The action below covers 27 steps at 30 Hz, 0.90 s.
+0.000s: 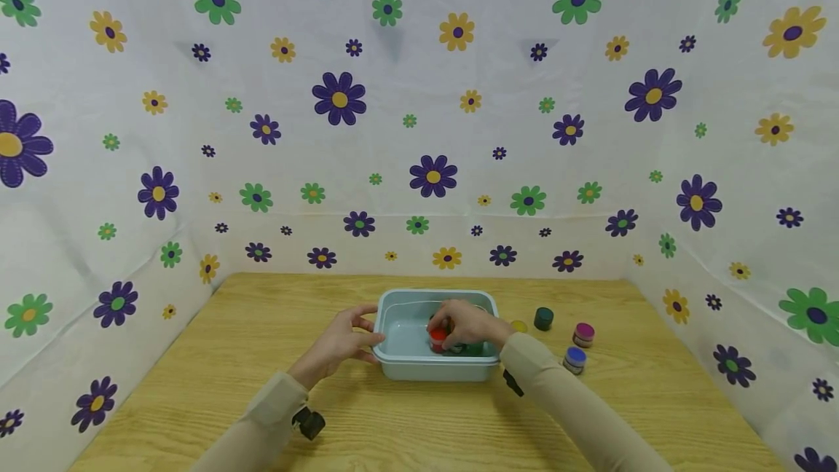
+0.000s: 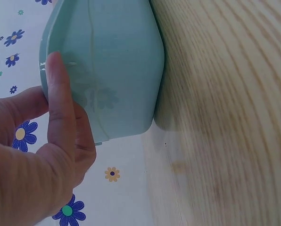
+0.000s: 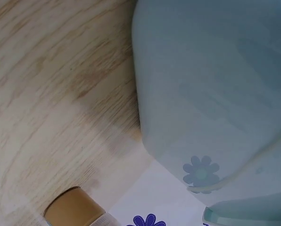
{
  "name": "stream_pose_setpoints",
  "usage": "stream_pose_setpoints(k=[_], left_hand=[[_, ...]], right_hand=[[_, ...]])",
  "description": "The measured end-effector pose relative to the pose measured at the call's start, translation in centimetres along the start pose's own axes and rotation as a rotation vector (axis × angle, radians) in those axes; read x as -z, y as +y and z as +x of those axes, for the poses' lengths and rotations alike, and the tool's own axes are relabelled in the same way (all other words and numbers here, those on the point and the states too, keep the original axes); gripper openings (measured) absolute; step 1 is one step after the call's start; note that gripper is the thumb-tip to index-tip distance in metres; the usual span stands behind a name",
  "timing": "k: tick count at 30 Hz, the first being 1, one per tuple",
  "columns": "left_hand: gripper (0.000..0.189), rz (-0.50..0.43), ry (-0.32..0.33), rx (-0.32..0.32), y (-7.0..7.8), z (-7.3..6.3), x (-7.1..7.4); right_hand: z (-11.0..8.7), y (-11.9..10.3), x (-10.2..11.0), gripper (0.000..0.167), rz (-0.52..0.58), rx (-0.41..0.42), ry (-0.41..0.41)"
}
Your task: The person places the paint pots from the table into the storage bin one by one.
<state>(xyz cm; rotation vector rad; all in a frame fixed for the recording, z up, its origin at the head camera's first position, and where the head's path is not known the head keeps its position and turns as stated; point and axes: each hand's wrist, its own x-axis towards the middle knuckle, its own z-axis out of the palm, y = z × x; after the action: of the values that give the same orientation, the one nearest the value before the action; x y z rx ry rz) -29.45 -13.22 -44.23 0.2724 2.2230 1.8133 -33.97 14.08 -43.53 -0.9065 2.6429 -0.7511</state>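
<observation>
A pale blue plastic tub (image 1: 439, 370) stands on the wooden table. My left hand (image 1: 341, 341) grips its left end, with the thumb at the rim and other fingers against the outer wall; the left wrist view shows this hand (image 2: 60, 136) at the tub's rim (image 2: 44, 61). Inside the tub, my right hand (image 1: 468, 323) pinches a small red-lidded paint jar (image 1: 437, 341). Dark green shapes show beside it, partly hidden by the hand and the tub wall. From the right wrist only the tub's outer wall (image 3: 202, 94) shows; that hand is out of sight there.
Right of the tub stand small paint jars: dark green (image 1: 543, 318), magenta (image 1: 583, 334), blue (image 1: 574, 360) and a yellow one (image 1: 519, 326) half hidden by the right wrist. Flower-printed white sheets (image 1: 393, 181) surround the wooden table (image 1: 288, 297) at the back and sides.
</observation>
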Motion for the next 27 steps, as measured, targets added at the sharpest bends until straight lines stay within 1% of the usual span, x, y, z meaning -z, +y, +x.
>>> stream_pose_setpoints(k=[8, 13, 18, 24, 27], left_hand=[[0.064, -0.001, -0.002, 0.001, -0.1, 0.1, 0.0], [0.065, 0.002, -0.006, 0.001, -0.1, 0.1, 0.1], [0.065, 0.001, -0.006, 0.003, 0.0, 0.0, 0.0], [0.064, -0.004, 0.007, -0.001, 0.1, -0.2, -0.1], [0.063, -0.003, 0.014, 0.0, 0.2, -0.2, -0.2]], right_hand=[[0.0, 0.3, 0.1, 0.032, 0.016, 0.025, -0.01], [0.0, 0.4, 0.2, 0.031, 0.027, 0.019, -0.01], [-0.2, 0.3, 0.5, 0.031, 0.032, 0.047, -0.001], [-0.8, 0.2, 1.3, 0.03, 0.113, 0.092, 0.015], [-1.1, 0.4, 1.7, 0.03, 0.159, 0.075, 0.022]])
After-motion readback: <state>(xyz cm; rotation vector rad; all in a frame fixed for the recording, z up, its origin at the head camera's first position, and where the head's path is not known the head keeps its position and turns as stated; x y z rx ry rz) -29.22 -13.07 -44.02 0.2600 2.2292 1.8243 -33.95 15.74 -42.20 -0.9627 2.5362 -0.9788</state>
